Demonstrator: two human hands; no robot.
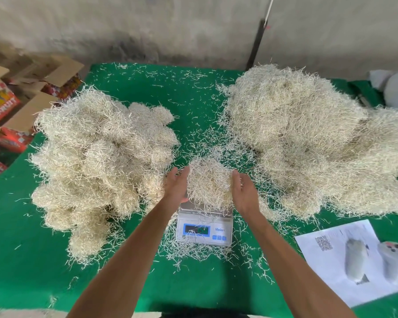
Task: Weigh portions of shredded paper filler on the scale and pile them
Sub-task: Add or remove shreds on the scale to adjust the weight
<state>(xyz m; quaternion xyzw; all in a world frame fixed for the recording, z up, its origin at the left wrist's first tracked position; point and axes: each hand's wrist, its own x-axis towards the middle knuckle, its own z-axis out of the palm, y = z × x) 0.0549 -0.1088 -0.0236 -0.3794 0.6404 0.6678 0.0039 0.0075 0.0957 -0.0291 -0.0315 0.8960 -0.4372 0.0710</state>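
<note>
Shredded paper portion (208,182) sits on scale (204,228); left hand (176,187), right hand (242,191) cup its sides, fingers straight.

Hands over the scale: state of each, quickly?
Left hand: open, fingers straight against the portion on the scale.
Right hand: open, cupping its other side.

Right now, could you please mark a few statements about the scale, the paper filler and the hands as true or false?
1. A portion of shredded paper sits on the scale. True.
2. The left hand and right hand flank that portion with straight fingers. True.
3. The table cover is red. False: it is green.
4. The printed sheet lies left of the scale. False: it lies to the right.
5. Rounded clumps form the left pile. True.
</note>
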